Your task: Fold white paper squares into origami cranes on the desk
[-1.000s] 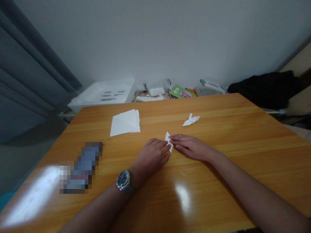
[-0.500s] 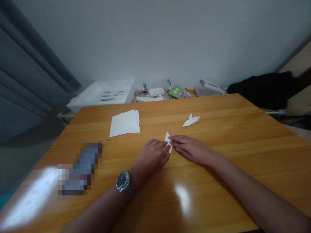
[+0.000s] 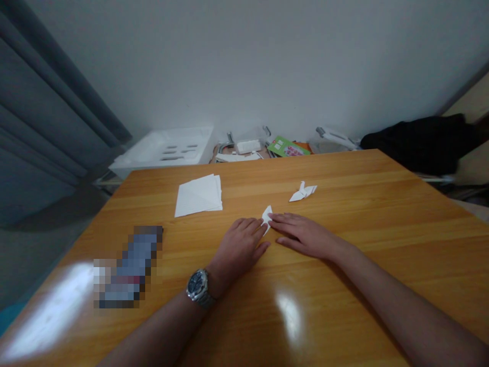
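Observation:
A small piece of folded white paper (image 3: 267,216) lies on the wooden table between my hands. My left hand (image 3: 242,241), with a metal watch (image 3: 197,284) on its wrist, rests flat with its fingertips at the paper's left edge and its thumb apart below. From the right, my right hand (image 3: 301,233) reaches in palm down, its stretched fingertips on the paper's right side and its thumb spread. Both hands are open, and fingertips cover part of the paper. Beyond the right hand sits a folded white paper bird (image 3: 303,192).
Several white paper sheets (image 3: 199,195) lie at the back left of the wooden table (image 3: 344,204). A pixelated dark, phone-like object (image 3: 133,265) is at the left. Behind the table's far edge are a white tray (image 3: 160,148), a green booklet (image 3: 287,147) and a black cloth (image 3: 416,142).
The folded paper has turned slightly, its top now leaning right. Both thumbs have drawn away from it, while the fingers stay at its sides. The whole view has shifted a little.

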`<state>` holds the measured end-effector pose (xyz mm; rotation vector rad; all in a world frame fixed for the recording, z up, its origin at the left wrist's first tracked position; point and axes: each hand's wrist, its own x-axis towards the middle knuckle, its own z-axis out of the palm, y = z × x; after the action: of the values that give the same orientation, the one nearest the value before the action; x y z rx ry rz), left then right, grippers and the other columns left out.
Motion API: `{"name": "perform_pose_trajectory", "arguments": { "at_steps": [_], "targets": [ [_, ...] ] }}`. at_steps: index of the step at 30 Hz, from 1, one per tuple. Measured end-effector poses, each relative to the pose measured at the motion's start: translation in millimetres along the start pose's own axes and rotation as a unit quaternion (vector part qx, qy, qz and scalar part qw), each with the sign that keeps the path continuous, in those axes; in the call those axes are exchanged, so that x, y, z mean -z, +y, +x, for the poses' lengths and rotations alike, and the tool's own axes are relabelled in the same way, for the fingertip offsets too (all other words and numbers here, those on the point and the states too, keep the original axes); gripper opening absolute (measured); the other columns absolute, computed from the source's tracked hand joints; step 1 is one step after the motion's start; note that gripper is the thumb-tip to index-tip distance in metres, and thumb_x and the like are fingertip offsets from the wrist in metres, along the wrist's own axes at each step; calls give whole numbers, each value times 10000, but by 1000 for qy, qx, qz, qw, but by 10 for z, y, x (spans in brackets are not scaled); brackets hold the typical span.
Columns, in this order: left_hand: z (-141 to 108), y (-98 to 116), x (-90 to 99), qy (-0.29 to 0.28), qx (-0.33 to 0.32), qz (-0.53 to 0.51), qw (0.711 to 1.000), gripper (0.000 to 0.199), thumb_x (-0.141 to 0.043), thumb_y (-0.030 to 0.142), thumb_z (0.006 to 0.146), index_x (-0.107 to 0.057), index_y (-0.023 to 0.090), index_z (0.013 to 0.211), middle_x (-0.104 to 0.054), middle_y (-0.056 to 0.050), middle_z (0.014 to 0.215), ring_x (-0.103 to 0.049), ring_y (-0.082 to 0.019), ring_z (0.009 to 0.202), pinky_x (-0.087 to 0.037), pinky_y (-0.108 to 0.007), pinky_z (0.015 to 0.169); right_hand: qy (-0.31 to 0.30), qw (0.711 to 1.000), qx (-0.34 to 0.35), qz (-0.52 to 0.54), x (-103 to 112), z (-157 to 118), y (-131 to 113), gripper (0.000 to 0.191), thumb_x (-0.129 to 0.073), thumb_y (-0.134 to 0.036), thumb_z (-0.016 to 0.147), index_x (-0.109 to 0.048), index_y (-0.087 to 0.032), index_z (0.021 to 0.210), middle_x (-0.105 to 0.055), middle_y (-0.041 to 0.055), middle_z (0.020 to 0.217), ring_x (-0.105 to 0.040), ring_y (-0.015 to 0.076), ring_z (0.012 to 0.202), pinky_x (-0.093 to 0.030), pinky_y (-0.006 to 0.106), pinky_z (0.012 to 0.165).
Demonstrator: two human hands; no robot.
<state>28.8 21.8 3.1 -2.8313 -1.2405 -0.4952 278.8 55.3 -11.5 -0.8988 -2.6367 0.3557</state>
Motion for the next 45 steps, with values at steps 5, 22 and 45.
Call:
{"name": "perform_pose_trajectory", "arguments": {
  "at_steps": [5, 22, 45],
  "targets": [
    [-2, 9, -12, -14, 1, 0, 1000, 420, -573, 353, 981, -561, 141, 1343, -644, -125, 1329, -587, -285, 1193, -440, -451, 1051, -1, 1000, 5, -28, -1, 23, -34, 448, -541, -353, 1011, -567, -198, 1430, -500, 150, 1521, -514, 303, 1375, -437, 521, 1136],
    [0, -18, -2, 0, 28, 5, 1000, 469, -595, 383, 967, -540, 155, 1374, -575, -154, 1411, -531, -298, 1290, -403, -467, 1115, 31, 999, 18, -18, 91, 49, -79, 401, -508, -333, 1029, -599, -194, 1394, -628, 116, 1403, -568, 267, 1324, -433, 488, 1150],
    [31, -81, -21, -13, 56, -38, 998, 227, -535, 317, 999, -634, 188, 1156, -641, -86, 1255, -589, -265, 1142, -473, -432, 1022, 93, 994, -22, 58, -37, 65, 3, 198, -614, -214, 969, -727, -216, 1132, -693, 100, 1089, -626, 240, 1040, -525, 406, 917]
  ]
}}
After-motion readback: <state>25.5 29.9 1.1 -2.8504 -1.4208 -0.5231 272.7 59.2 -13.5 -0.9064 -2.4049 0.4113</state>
